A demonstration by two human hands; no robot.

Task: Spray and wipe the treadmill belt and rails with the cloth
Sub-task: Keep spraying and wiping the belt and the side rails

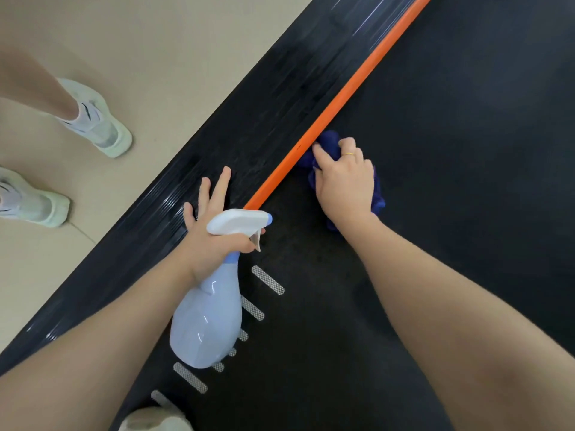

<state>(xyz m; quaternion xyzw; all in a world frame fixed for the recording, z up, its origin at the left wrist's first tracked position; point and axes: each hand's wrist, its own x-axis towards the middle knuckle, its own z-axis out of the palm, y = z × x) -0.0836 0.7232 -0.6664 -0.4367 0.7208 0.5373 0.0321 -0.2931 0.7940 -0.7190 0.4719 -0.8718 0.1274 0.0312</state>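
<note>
On the belt, right hand clutching blue cloth, left hand gripping spray bottle, fingers splayed

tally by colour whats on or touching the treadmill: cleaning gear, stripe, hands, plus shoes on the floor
Blue cloth: 1
Pale blue and white spray bottle: 1
Orange stripe: 1
Bare hands: 2, left hand and right hand
Pale shoes on the floor: 2, one and another
Total: 7
</note>
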